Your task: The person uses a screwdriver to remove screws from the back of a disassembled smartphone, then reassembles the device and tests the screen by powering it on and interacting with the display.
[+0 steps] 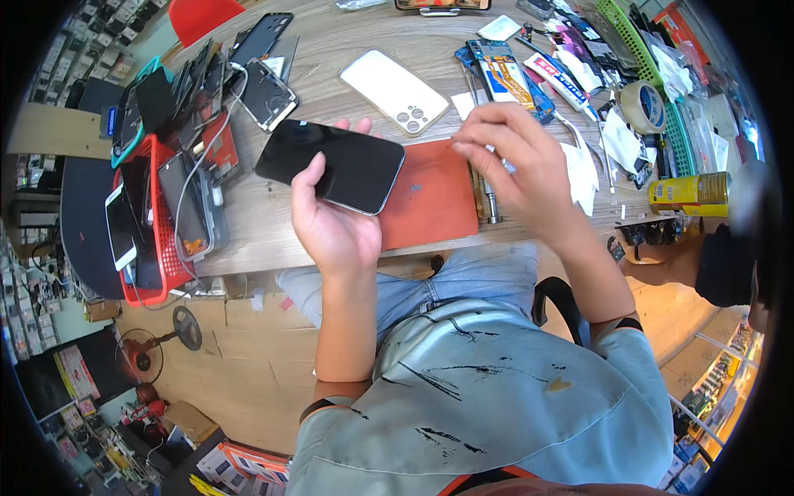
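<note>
My left hand grips a smartphone by its long edges, thumb over the near one. The phone's dark, blank screen faces up, tilted above the left part of an orange-red work mat. Over the mat's right edge, my right hand is raised with thumb and forefinger pinched together; anything between them is too small to make out. Below that hand a slim metal tool lies along the mat's edge. Beyond the mat rests a pale phone case or back cover with a three-hole camera cutout.
On the left, a red basket holds phones and parts. An opened phone, a white-and-blue tube, a tape roll and a yellow can stand or lie rightward. Another person's forearm reaches in at right.
</note>
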### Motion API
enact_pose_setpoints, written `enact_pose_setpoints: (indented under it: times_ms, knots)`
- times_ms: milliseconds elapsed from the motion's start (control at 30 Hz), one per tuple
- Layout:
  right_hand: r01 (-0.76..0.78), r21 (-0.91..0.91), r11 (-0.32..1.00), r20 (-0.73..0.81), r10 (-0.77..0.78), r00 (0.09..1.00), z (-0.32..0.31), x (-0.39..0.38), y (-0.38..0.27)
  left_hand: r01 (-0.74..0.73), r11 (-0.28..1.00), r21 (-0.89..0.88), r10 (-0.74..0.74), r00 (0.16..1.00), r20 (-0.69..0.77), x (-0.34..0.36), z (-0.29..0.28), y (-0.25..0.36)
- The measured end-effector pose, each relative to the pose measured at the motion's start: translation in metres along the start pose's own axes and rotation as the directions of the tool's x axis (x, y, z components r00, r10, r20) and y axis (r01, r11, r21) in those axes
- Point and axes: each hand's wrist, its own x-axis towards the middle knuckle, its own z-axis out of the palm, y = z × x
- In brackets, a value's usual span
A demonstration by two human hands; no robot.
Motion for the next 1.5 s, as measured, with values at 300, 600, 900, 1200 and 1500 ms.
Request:
enact_pose_setpoints:
  times_ms: [300, 600, 900, 1200, 1500]
  knots:
    - [-0.165, 0.309, 0.937, -0.053, 0.19, 0.98, 0.045, -0.014, -0.035, -0.058, 0.988, 0.142, 0.052, 0.997, 0.049, 0.002, 0.006, -0.002]
    - [-0.234, 0.454, 0.86, 0.027, 0.249, 0.968, 0.048, -0.015, -0.032, -0.059, 0.987, 0.151, 0.051, 0.997, 0.058, 0.001, 0.006, -0.002]
    - [-0.241, 0.47, 0.849, 0.05, 0.247, 0.968, 0.049, -0.015, -0.03, -0.066, 0.984, 0.163, 0.055, 0.996, 0.071, 0.001, 0.007, -0.003]
    - [-0.271, 0.462, 0.845, 0.094, 0.257, 0.962, 0.046, -0.012, -0.028, -0.069, 0.983, 0.169, 0.059, 0.996, 0.066, 0.001, 0.007, -0.003]
    - [-0.383, 0.501, 0.776, 0.188, 0.334, 0.923, 0.045, -0.013, -0.024, -0.044, 0.993, 0.113, 0.036, 0.996, 0.078, 0.002, 0.006, -0.003]
